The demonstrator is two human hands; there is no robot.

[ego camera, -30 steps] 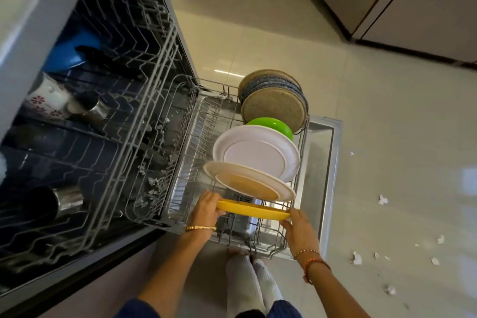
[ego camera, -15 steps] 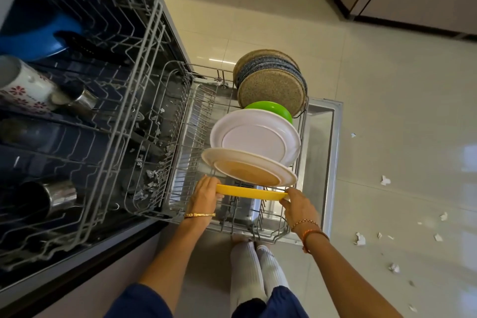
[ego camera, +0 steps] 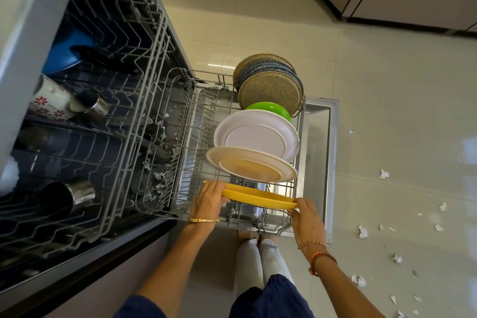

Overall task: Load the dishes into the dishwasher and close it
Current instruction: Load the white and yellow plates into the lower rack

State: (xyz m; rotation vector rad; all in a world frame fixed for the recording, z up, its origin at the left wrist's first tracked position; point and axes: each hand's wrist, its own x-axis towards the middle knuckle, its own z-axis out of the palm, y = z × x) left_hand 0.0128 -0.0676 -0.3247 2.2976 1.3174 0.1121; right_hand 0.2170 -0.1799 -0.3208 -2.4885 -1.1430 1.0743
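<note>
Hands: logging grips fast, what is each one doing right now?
Left hand: holding the yellow plate by its left edge.
Right hand: holding the plate's right edge.

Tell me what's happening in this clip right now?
A person is loading a dishwasher. Both hands hold a yellow plate by its edges, the left hand at one side and the right hand at the other, over the front of the pulled-out lower rack. Behind it stand a cream plate, a white plate and more dishes. The door is open.
</note>
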